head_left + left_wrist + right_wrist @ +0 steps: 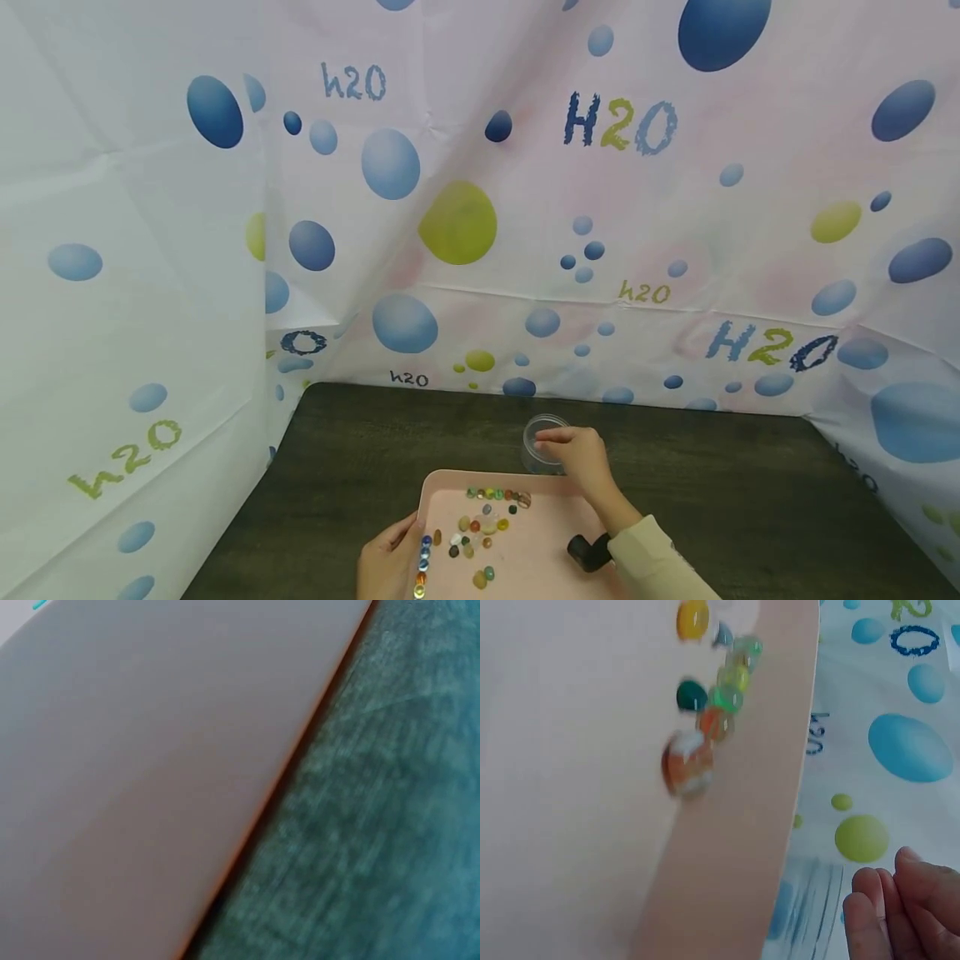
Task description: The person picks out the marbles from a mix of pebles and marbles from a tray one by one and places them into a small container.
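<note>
My left hand (384, 565) grips the left rim of a pink tray (536, 554). In the left wrist view the tray (150, 772) fills most of the picture and that hand is out of sight. My right hand (583, 457) reaches past the tray's far edge, over a clear round jar (531, 457). Its thumb and fingers (866, 885) are bent toward each other near the jar's rim; whether something small is between them is hidden. Glass marbles (498, 494) line the tray's far edge, and more marbles (424, 553) its left edge. Mixed polished stones (480, 577) lie scattered mid-tray.
A dark wooden table (360, 442) carries the tray and the jar. Behind and to the left hangs a white sheet (525, 350) printed with blue and green bubbles. A black cylindrical piece (588, 552) sits by the right sleeve (660, 562), over the tray.
</note>
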The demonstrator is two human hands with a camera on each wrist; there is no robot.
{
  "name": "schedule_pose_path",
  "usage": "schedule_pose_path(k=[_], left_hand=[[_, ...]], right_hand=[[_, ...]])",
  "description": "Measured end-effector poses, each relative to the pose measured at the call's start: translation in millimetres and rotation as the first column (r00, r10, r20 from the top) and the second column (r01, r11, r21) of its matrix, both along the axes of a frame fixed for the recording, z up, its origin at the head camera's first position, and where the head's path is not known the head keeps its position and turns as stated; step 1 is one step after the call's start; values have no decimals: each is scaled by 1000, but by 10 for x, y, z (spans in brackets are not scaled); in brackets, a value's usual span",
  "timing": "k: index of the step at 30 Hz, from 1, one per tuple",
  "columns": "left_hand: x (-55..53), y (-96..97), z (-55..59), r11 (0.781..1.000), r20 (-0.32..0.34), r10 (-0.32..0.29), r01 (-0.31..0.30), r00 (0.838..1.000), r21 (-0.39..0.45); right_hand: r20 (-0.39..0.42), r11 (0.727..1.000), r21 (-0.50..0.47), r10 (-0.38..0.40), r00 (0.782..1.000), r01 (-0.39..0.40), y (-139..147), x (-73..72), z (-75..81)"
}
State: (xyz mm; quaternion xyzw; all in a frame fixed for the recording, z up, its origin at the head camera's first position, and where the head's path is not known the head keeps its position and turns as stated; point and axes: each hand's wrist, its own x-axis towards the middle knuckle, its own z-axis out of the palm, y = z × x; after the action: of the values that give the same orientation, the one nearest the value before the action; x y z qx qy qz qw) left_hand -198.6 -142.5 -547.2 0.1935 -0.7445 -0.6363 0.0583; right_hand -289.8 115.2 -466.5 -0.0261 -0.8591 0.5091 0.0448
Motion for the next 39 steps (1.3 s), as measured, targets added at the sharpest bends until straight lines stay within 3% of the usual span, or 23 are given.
schedule_pose_path(k=[8,18,28,39], left_hand=[[3,11,19,1000,-13,-3,3,1000,1],[0,8,50,1000,-11,-28,28,1000,7],[0,13,64,999,-23,-35,35,999,1],[-4,2,77,1000,-3,-25,25,1000,2]], right_hand=[[10,991,-105,80,997,-79,-219,88,-103],[52,968,-143,215,975,-206,-411,109,-207],[60,976,-66,210,976,-206,-480,145,-238],[46,962,38,268,962,-270,-655,134,-261]])
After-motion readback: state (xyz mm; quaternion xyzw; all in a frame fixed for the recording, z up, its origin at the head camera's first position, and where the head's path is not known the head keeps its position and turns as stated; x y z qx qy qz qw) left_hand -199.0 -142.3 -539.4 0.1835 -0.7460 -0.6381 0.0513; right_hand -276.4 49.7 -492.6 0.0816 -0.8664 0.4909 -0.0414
